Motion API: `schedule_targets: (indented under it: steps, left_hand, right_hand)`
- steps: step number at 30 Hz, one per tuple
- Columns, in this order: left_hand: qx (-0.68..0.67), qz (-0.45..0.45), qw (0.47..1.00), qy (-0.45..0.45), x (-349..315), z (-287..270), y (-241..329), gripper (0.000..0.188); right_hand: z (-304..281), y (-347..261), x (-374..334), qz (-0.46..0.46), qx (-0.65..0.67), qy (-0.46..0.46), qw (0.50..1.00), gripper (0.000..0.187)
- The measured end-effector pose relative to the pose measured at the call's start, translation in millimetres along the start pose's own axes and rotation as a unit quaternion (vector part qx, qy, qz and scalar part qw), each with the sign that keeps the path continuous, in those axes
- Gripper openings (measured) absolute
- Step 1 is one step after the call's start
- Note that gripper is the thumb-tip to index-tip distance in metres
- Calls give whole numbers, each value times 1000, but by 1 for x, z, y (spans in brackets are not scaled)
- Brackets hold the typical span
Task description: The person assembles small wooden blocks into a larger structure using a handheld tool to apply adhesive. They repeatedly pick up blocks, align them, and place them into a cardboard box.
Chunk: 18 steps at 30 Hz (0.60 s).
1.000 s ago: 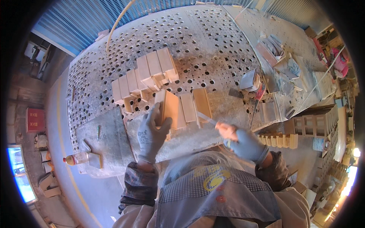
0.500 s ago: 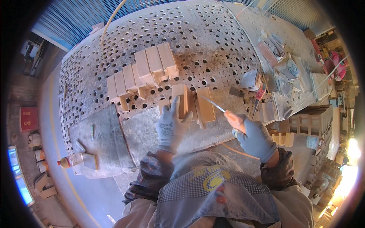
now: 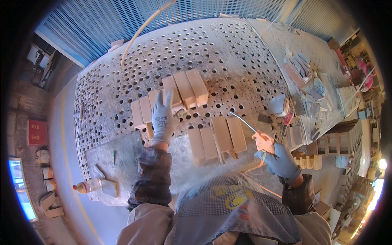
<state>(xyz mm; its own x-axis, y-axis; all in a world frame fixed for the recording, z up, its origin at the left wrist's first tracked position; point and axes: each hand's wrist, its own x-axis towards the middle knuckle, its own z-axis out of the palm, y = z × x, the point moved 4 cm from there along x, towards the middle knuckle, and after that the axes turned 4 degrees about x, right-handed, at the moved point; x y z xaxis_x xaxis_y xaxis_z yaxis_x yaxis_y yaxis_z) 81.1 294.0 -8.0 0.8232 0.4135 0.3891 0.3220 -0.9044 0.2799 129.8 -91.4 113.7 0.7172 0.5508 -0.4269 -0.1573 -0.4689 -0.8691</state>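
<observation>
My left hand (image 3: pixel 163 120), in a pale work glove, reaches onto the far row of light wooden blocks (image 3: pixel 185 90). Its fingers are extended over one block and the thumb is spread to the side; whether it grips the block is unclear. My right hand (image 3: pixel 281 163), gloved too, is closed around an orange air blow gun (image 3: pixel 264 141) with a long thin metal nozzle. The nozzle tip points left, just above the nearer group of wooden blocks (image 3: pixel 220 134). Those blocks stand side by side near the front of the worktable, with neither hand on them.
The grey worktable (image 3: pixel 245 61) is full of round holes. A flat dark board (image 3: pixel 118 159) at its left carries a plastic bottle (image 3: pixel 87 186). A can-like container (image 3: pixel 278 105) and abrasive sheets (image 3: pixel 300 69) lie to the right. A hose (image 3: pixel 143 26) hangs over the far edge.
My left hand has left the nearer blocks and moved away and leftward to the far row. The blow gun stays in my right hand, slightly lower. The whole view has shifted.
</observation>
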Motion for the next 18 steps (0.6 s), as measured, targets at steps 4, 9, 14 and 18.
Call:
schedule_targets:
  steps: [4,9,14,18]
  left_hand:
    - [31,65,996,-43,11,-10,-42,72]
    - [-6,6,999,-32,22,-11,-35,87]
    - [-220,-125,965,-67,40,20,-32,87]
    - [-264,-130,956,8,10,-28,-58,69]
  right_hand:
    - [20,-20,16,-63,77,12,995,46]
    - [49,-35,42,46,29,-25,998,48]
    - [62,-50,46,10,1,-48,999,49]
    - [51,-46,34,-22,51,-36,998,50]
